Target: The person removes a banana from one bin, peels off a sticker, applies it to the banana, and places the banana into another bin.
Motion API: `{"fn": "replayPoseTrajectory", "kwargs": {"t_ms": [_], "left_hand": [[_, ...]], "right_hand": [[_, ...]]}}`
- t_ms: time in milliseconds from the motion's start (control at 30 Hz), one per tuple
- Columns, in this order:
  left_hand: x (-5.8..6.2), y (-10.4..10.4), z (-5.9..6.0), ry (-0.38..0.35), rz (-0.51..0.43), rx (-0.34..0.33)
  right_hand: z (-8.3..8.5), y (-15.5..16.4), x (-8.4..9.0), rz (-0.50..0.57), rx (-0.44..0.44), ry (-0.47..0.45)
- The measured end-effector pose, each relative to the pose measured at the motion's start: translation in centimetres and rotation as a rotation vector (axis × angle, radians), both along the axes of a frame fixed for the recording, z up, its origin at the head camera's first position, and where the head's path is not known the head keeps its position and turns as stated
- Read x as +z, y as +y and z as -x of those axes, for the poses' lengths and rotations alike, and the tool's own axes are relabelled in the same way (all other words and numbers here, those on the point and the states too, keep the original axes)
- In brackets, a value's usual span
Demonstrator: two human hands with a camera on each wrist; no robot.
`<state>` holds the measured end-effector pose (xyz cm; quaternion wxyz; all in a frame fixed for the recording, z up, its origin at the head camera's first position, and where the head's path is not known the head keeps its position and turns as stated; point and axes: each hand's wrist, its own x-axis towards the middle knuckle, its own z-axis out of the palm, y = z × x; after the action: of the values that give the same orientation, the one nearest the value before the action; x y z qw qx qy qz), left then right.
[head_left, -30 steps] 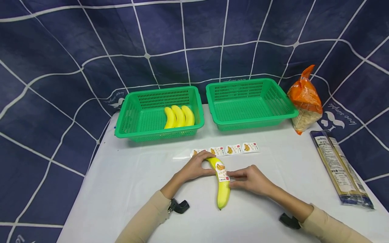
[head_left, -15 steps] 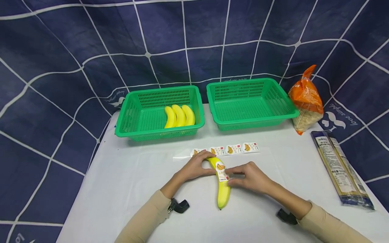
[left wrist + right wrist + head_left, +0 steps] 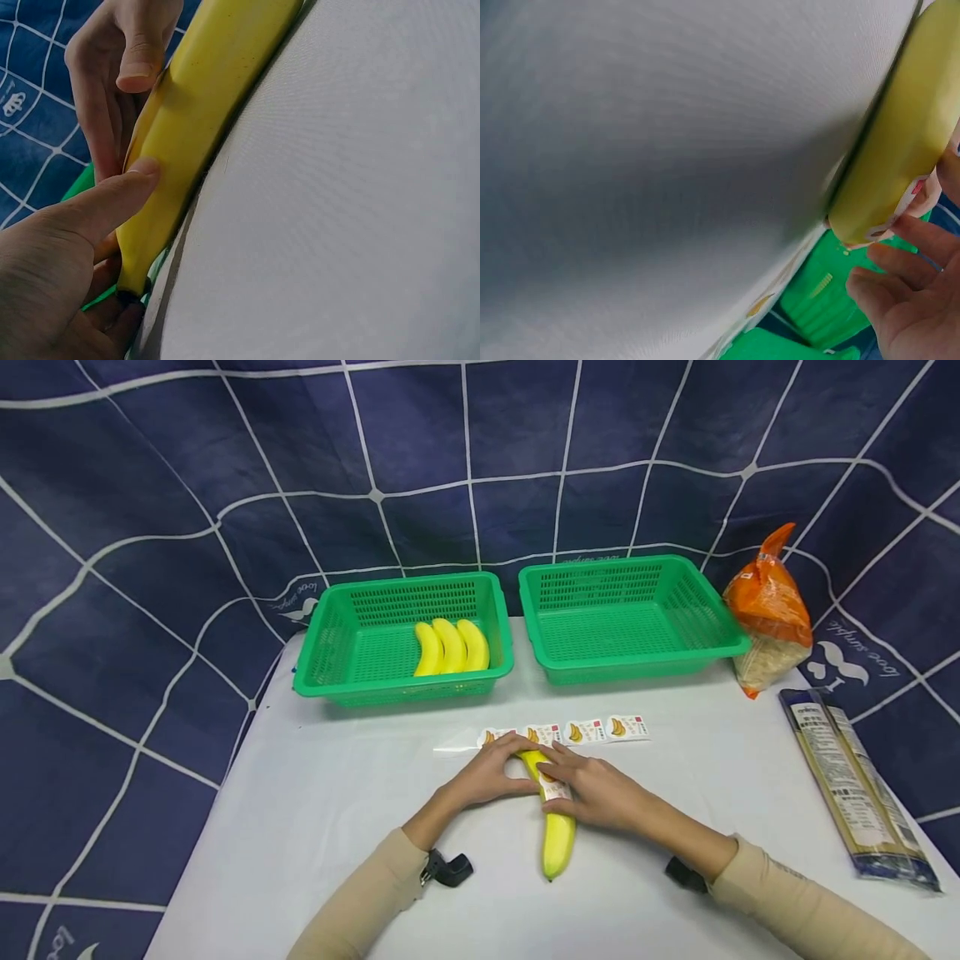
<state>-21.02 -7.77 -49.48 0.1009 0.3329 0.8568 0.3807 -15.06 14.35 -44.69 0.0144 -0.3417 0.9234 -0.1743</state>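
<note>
A yellow banana (image 3: pixel 558 847) lies on the white table, its far end gripped by my left hand (image 3: pixel 491 774). The left wrist view shows the left thumb (image 3: pixel 142 169) on one side of the peel and fingers beneath its dark tip. My right hand (image 3: pixel 603 789) reaches over the banana's middle and presses a white banana label (image 3: pixel 555 788) there, partly covering it. In the right wrist view its fairly straight fingers (image 3: pixel 922 236) touch the peel beside the label's edge. Behind the hands lies a strip of several more labels (image 3: pixel 585 732).
At the back left, a green basket (image 3: pixel 397 687) holds 3 bananas (image 3: pixel 452 647). Another green basket (image 3: pixel 645 666) stands to its right. Beside that sits an orange-topped bag (image 3: pixel 772 610), and flat, long packages (image 3: pixel 855 785) lie at the right edge.
My right hand has moved from the label's right edge up and left across it, fingers now over the top of the banana. The left hand keeps its grip.
</note>
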Motion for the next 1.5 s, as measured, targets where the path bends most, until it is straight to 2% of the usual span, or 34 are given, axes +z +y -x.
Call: {"fn": "replayPoseTrajectory", "kwargs": {"t_ms": [233,567,867,1000,1133,1367,1500], "left_hand": [[0.3,0.0,0.3,-0.012,0.014,0.010],[-0.3,-0.1,0.0,-0.015,0.018,0.011],[-0.2,0.0,0.0,-0.010,0.014,0.014],[-0.1,0.0,0.1,-0.014,0.005,0.014],[-0.1,-0.1,0.1,-0.019,-0.001,0.018],[-0.1,0.0,0.2,-0.014,0.002,0.018],[-0.1,0.2,0.1,-0.013,0.003,0.019]], "right_hand": [[-0.5,0.2,0.3,0.030,0.017,0.026],[-1.5,0.2,-0.4,0.033,0.062,0.047],[-2.6,0.7,-0.5,0.017,0.115,0.138],[-2.9,0.8,-0.5,0.035,0.111,0.144],[-2.8,0.6,-0.5,0.099,0.048,0.054],[-1.9,0.1,-0.6,0.335,-0.212,-0.173],[-1.1,0.1,-0.9,0.419,-0.328,-0.332]]}}
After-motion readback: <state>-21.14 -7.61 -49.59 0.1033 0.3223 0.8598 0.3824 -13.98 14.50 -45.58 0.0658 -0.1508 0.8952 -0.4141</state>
